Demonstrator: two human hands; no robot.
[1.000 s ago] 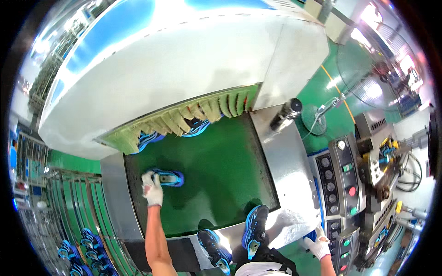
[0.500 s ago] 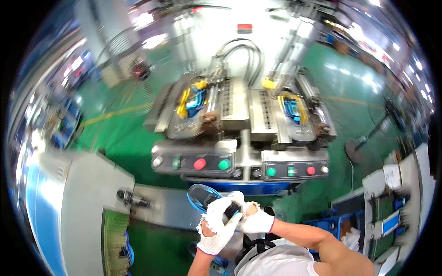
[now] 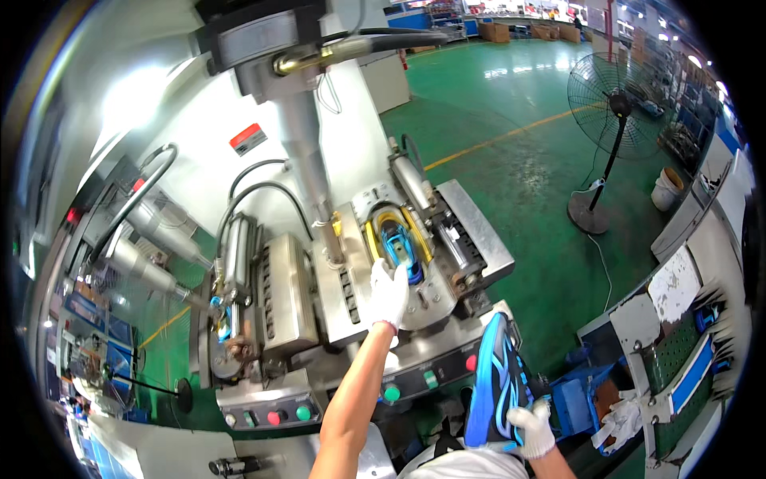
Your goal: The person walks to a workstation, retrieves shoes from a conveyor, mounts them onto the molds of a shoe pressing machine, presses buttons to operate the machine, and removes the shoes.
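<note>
My left hand (image 3: 388, 297), in a white knit glove, reaches forward to the right station of the machine. Its fingers are apart at the near end of a blue shoe (image 3: 399, 247), which lies in a metal holder between yellow pads (image 3: 420, 234). Whether the fingertips touch the shoe I cannot tell. Low on the right, my right hand (image 3: 533, 429), also gloved, is closed around one end of a black and blue sneaker (image 3: 496, 383). That sneaker is held up on its side, its other end pointing at the machine.
A thick steel press cylinder (image 3: 299, 136) hangs over the machine. Green and red push buttons line the front control panel (image 3: 411, 383). The left station (image 3: 227, 335) holds another blue item. A standing fan (image 3: 614, 120) and a blue crate (image 3: 574, 403) are to the right.
The view has swung right and closer to the machine. Both hands were together at a blue-edged shoe near my body; now the left reaches into the machine, while the right alone holds the sneaker.
</note>
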